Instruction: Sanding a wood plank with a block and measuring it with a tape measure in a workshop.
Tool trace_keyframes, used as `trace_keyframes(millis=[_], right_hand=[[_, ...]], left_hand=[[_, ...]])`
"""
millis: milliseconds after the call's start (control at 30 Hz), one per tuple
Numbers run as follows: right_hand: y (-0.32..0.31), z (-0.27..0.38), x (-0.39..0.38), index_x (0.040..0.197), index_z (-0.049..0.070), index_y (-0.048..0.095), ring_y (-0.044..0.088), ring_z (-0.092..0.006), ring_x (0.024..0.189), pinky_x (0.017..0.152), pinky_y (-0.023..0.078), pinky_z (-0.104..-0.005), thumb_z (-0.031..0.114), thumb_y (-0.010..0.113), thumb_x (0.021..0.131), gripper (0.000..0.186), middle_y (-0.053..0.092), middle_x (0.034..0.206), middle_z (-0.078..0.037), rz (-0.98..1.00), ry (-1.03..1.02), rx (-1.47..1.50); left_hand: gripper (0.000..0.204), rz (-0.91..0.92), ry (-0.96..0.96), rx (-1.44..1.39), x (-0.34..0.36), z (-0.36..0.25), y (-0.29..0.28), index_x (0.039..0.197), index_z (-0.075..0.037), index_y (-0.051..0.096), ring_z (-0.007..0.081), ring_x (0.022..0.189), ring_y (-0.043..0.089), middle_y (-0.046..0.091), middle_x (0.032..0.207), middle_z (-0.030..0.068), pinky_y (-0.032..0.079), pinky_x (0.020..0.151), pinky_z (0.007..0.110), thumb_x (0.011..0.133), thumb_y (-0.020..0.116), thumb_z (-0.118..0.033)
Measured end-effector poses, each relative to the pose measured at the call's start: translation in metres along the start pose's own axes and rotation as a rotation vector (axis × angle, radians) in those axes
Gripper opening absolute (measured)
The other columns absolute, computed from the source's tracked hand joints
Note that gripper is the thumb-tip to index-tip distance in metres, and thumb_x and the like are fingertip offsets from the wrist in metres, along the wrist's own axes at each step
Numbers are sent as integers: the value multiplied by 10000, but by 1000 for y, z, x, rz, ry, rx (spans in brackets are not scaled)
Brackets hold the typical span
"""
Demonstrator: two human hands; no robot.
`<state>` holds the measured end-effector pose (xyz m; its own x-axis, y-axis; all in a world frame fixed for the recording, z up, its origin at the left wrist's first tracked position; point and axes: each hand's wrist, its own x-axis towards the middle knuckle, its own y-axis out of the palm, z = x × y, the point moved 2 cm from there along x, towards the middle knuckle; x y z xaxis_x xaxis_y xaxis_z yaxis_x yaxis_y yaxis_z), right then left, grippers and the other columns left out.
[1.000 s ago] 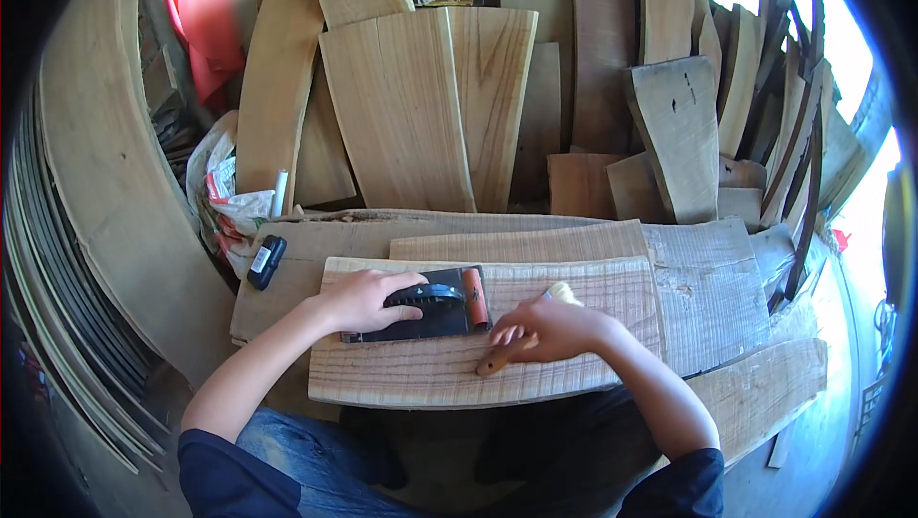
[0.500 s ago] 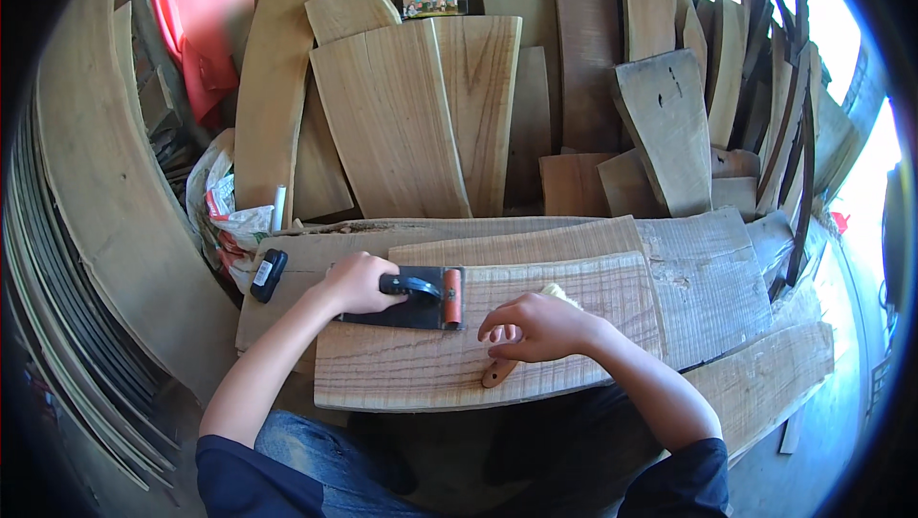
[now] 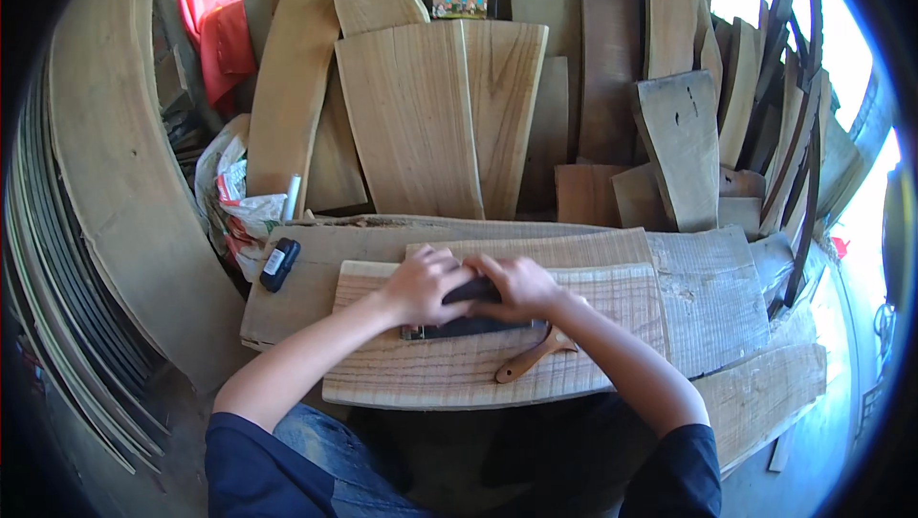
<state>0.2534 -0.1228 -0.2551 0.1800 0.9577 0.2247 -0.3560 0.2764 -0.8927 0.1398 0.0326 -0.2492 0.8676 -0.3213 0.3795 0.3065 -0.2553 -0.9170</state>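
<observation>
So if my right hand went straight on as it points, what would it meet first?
Your right hand would likely meet your left hand first, at the dark tool; whether they touch now is unclear.

The left grip (image 3: 426,286) and the right grip (image 3: 519,286) sit side by side, their fingertips close together. Both are turned palm down with the fingers curled in, slightly blurred. Each thumb lies along the near side of its own grip, pointing toward the other. The bare left forearm (image 3: 311,357) slants up from the near left of its grip, the right forearm (image 3: 626,355) from the near right.
</observation>
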Motion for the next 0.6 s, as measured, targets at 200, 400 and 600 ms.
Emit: trace_keyframes(millis=[200,400,600], right_hand=[[-41,-57,-18,887,89,655,659,-356,731,681,533,-431,478,747,740,426,662,759,-167,9,146,-47],[-82,-89,-61,809,100,691,673,-265,750,705,532,-416,469,731,759,374,683,780,-98,106,504,-46],[-62,-29,-34,837,86,672,641,-222,637,612,501,-322,466,712,788,385,667,730,-96,198,426,-143]], left_hand=[[486,-260,79,-107,7,18,-18,1241,-74,553,298,1057,611,630,1130,157,500,887,404,851,633,-353],[462,-50,-139,114,-47,58,-2,1242,-77,552,328,1134,558,571,1251,155,452,937,440,904,560,-391],[427,-58,-306,32,-62,61,10,1197,-62,562,351,1188,505,526,1304,159,415,955,456,896,569,-365]])
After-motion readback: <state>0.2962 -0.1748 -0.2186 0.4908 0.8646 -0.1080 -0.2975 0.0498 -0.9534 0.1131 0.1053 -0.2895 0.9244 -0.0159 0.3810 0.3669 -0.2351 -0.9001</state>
